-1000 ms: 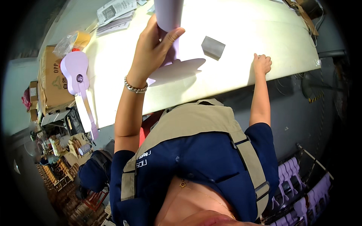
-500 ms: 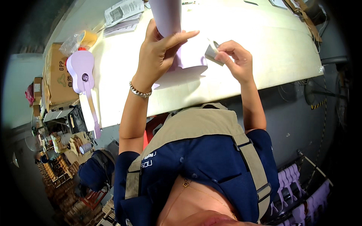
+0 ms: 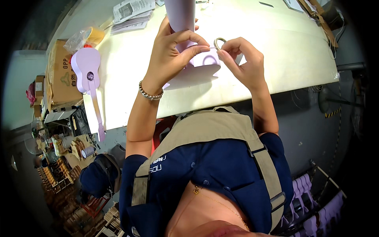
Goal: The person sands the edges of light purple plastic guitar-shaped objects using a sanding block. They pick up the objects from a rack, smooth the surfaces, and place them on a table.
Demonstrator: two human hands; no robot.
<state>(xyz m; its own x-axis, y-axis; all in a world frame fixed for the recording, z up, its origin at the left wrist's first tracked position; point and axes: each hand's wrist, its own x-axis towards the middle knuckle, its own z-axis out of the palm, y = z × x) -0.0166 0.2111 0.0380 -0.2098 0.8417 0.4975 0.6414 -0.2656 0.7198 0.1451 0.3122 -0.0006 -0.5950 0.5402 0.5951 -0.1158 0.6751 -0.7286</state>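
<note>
A tall lilac piece point(image 3: 179, 15) with curved sides, looking like a ukulele body, stands over the table at the top of the view. Its lower part point(image 3: 203, 65) shows a wavy edge. My left hand point(image 3: 169, 55) is around it, fingertips showing past its far side. The thumb and index finger of that hand pinch together beside it; whatever is between them is too small to make out. Just to the right, my right hand point(image 3: 246, 63) holds a small roll of tape point(image 3: 219, 42) between thumb and fingers, its ring-shaped end toward my left fingertips.
A lilac ukulele point(image 3: 86, 69) lies along the table's left edge beside a cardboard box point(image 3: 61, 85). A yellow roll in plastic point(image 3: 94, 36) and a stack of printed papers point(image 3: 132, 15) are farther back. Lilac parts hang on a rack point(image 3: 302, 189) at lower right.
My left index finger, stretched out before, has come down to meet the thumb. The tape roll has turned so its ring end shows, and my right hand has shifted slightly left.
</note>
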